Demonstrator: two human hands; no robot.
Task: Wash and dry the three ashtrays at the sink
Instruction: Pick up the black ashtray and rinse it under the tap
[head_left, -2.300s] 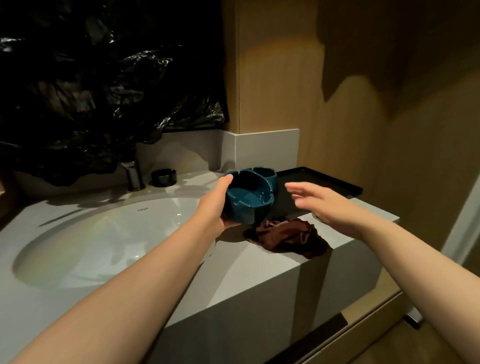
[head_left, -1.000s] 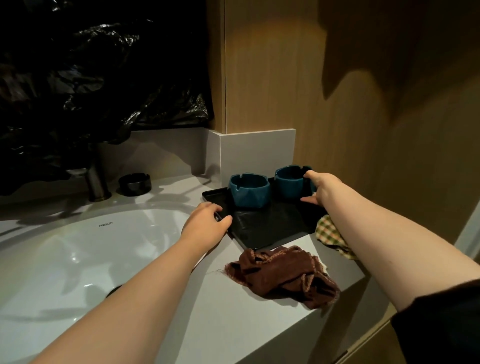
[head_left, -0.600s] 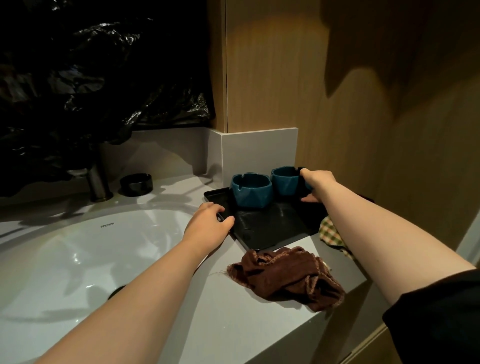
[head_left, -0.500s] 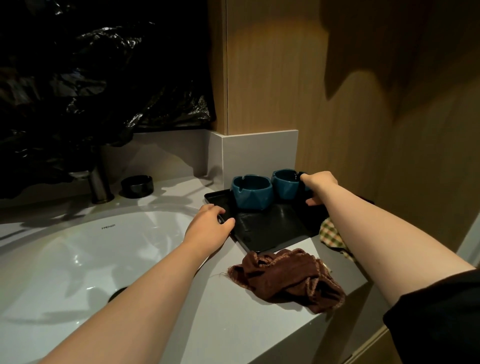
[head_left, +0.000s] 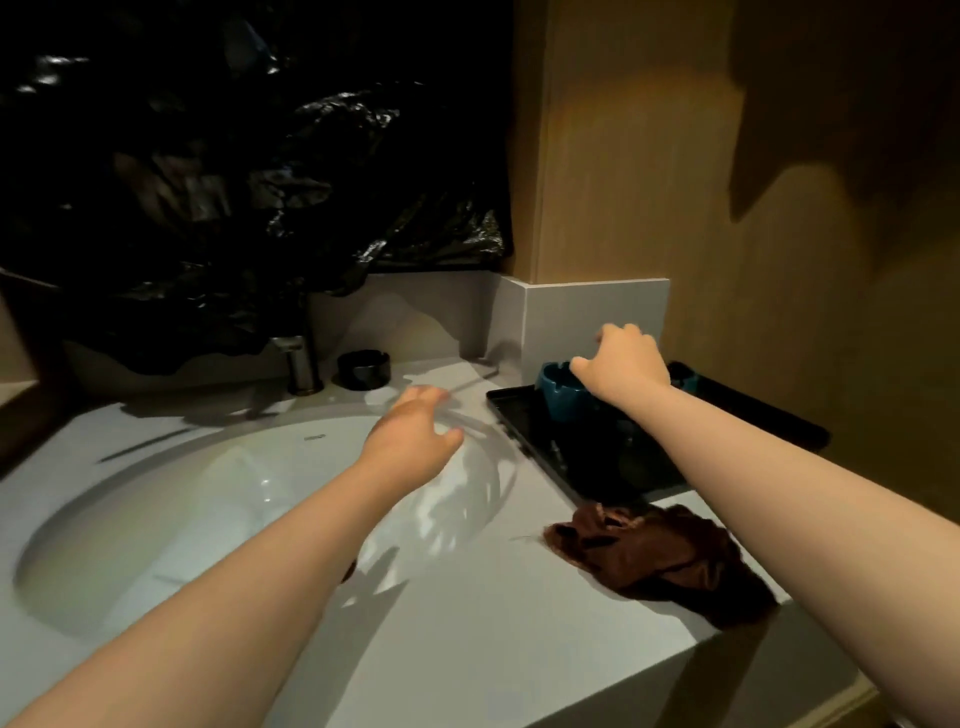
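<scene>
Two teal ashtrays stand at the back of a black tray (head_left: 597, 457). The nearer teal ashtray (head_left: 558, 395) is partly covered by my right hand (head_left: 623, 366), which hovers over its top with loosely bent fingers and holds nothing. Only an edge of the second teal ashtray (head_left: 688, 379) shows behind my wrist. A black ashtray (head_left: 363, 369) sits on the counter next to the faucet (head_left: 301, 364). My left hand (head_left: 415, 431) floats empty above the right rim of the white sink (head_left: 156, 519), fingers relaxed and pointing towards the black ashtray.
A crumpled brown cloth (head_left: 654, 556) lies on the grey counter in front of the tray, near the counter's right corner. Black plastic sheeting (head_left: 234, 208) covers the wall behind the faucet. A wooden wall panel rises behind and to the right of the tray.
My left hand let go of the tray's corner and moved left over the sink rim. My right hand left the far teal ashtray and shifted left over the nearer one.
</scene>
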